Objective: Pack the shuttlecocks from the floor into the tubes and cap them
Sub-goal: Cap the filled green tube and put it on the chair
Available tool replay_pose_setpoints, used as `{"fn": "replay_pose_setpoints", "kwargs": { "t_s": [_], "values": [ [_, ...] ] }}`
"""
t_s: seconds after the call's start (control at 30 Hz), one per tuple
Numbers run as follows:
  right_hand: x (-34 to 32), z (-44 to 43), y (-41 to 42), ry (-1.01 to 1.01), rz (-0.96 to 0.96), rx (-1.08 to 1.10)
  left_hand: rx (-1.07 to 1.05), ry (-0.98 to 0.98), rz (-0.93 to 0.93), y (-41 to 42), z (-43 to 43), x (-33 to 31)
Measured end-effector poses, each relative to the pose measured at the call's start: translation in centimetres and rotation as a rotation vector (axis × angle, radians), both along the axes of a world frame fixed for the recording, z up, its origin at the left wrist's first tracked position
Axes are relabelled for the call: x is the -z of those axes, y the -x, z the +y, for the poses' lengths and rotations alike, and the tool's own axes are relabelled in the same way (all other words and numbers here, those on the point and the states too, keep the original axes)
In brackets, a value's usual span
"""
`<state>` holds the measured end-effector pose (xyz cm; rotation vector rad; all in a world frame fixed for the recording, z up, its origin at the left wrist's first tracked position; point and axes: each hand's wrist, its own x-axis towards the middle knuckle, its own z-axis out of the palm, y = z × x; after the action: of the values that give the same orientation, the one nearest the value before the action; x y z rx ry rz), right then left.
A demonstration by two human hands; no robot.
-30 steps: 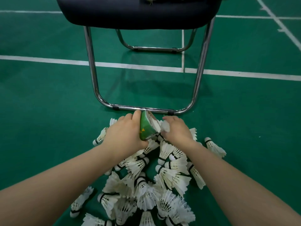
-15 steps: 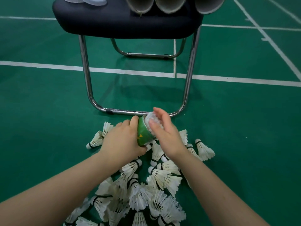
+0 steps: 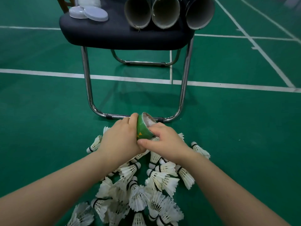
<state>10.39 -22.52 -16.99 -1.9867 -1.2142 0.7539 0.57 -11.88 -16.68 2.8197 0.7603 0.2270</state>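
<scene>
My left hand [image 3: 118,142] grips a green shuttlecock tube [image 3: 142,130] that tilts away from me, just above the floor. White feathers [image 3: 149,122] show inside its open mouth. My right hand [image 3: 166,142] sits at the tube's lower rim: its fingers curl against the edge and its thumb reaches under the tube, touching my left hand. Whatever lies under its palm is hidden. Several loose white shuttlecocks [image 3: 138,193] are piled on the green floor beneath and behind both hands.
A dark padded chair [image 3: 114,36] stands straight ahead, its chrome leg bar [image 3: 114,115] on the floor just beyond the tube. On the seat lie three open cardboard tubes [image 3: 166,12] and white caps [image 3: 96,13]. White court lines [image 3: 48,74] cross the floor.
My right hand has come off the tube's mouth and dropped to its lower rim, leaving the feathers inside uncovered. My view has tilted up, so the chair seat with its tubes and caps now shows.
</scene>
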Motion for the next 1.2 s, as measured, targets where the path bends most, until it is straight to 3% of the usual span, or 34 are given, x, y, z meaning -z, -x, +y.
{"fn": "replay_pose_setpoints", "kwargs": {
  "t_s": [0.23,0.33,0.43,0.73,0.9,1.2],
  "values": [
    [-4.9,2.3,0.9,0.279,-0.027,-0.215,0.085,-0.089,0.013,2.0,0.9,-3.1],
    [-7.6,3.7,1.6,0.300,-0.075,-0.291,0.098,-0.086,-0.006,3.1,2.5,-5.4],
    [-11.0,5.6,2.5,0.191,-0.151,-0.238,0.089,0.013,-0.057,3.6,4.9,-9.0],
    [-16.6,14.4,2.6,-0.466,-0.543,0.066,0.002,0.181,-0.411,2.2,12.5,-15.9],
    [-16.1,18.5,0.8,-0.521,-0.643,0.125,-0.040,0.254,-0.508,0.6,15.9,-16.2],
    [-14.0,24.7,-1.7,-0.675,-0.629,0.211,-0.342,0.383,-0.581,-0.3,22.1,-12.8]
  ]
}}
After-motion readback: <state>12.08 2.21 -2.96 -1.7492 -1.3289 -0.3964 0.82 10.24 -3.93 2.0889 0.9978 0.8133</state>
